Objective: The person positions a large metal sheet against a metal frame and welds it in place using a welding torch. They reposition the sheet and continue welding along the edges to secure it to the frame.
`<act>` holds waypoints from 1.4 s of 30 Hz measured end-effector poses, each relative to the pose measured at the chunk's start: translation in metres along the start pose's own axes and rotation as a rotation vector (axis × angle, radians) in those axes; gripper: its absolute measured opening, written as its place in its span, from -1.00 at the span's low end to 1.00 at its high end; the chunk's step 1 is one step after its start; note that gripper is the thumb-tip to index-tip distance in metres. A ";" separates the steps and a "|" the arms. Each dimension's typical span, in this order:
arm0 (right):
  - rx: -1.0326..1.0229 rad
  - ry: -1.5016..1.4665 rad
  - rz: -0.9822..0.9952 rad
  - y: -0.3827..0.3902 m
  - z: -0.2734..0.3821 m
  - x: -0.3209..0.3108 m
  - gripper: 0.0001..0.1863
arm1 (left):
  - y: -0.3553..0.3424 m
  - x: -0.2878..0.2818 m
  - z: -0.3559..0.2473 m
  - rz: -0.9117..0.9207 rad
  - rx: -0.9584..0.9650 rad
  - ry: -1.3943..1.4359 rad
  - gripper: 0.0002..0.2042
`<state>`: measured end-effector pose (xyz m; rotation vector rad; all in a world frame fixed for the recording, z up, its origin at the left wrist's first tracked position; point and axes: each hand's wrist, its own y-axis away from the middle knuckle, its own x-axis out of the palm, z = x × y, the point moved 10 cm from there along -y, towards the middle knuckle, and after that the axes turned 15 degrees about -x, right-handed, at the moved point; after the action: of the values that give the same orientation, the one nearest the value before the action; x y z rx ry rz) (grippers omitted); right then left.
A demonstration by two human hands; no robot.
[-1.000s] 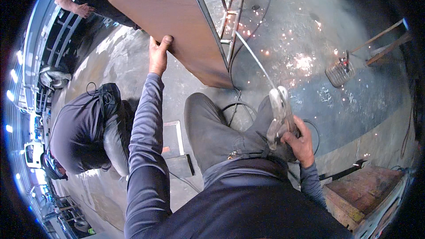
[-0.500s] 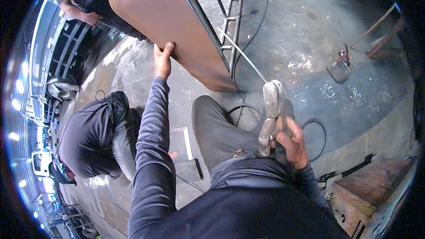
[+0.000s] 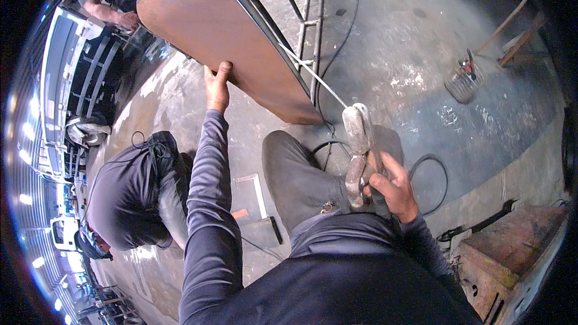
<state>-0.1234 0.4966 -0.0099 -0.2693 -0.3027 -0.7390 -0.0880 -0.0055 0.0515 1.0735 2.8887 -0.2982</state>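
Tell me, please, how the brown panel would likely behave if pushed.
The panel is probably stiff, as its broad face shows no sag near the left hand gripping its edge. It may be heavy, since the rust-like colour suggests steel. Its dull surface looks unlikely to be very slippery.
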 end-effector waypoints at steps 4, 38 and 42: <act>0.014 0.027 0.014 -0.002 -0.001 0.002 -0.44 | -0.002 -0.004 0.003 -0.011 0.004 -0.034 -0.30; 0.165 0.071 -0.060 0.014 -0.007 -0.005 -0.55 | 0.005 -0.002 0.001 -0.005 -0.013 0.009 -0.42; 0.187 0.167 -0.062 0.017 0.009 0.002 -0.54 | 0.006 -0.002 0.000 0.000 -0.011 0.046 -0.43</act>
<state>-0.1116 0.5100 -0.0030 -0.0207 -0.2205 -0.7831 -0.0823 -0.0023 0.0503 1.0931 2.9265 -0.2604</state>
